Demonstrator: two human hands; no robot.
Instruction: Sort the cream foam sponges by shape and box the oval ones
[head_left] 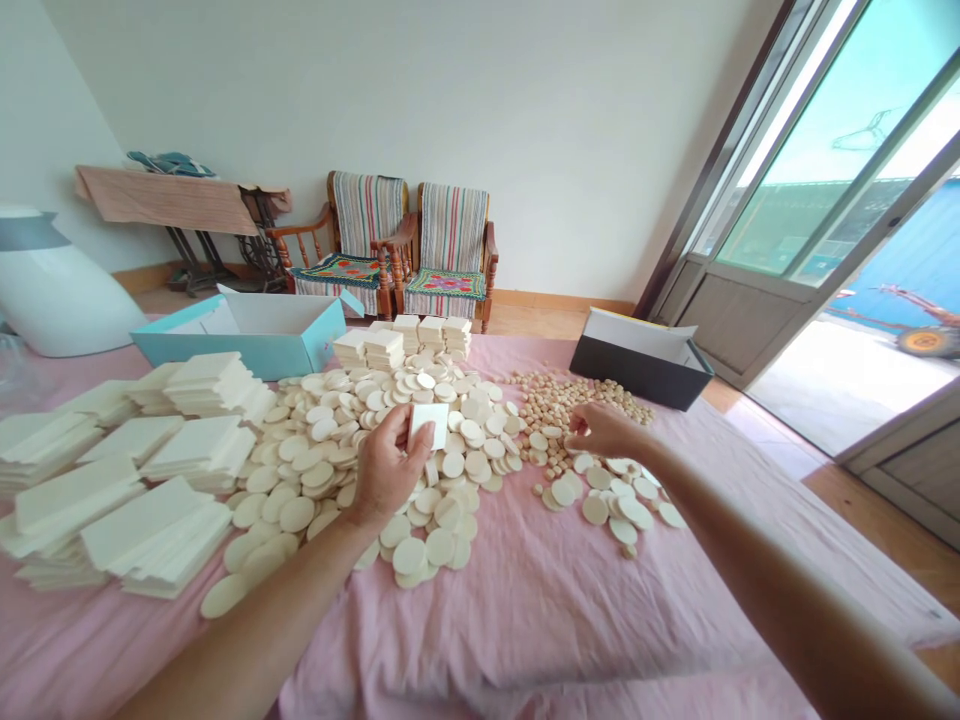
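Note:
My left hand is closed on a small cream square tile, thumb laid over its face. It is above a wide heap of thin cream round discs. To the right, my right hand is closed with fingers curled in a pinch at the near edge of a pile of small wooden beads; anything between the fingertips is too small or hidden to tell. Just below that hand lies a smaller group of round discs. Behind the heap stand stacks of square tiles.
Stacks of larger rectangular pieces fill the table's left side. An open light-blue box and an open black box stand at the far edge. A white jug is at far left. Pink cloth covers the table.

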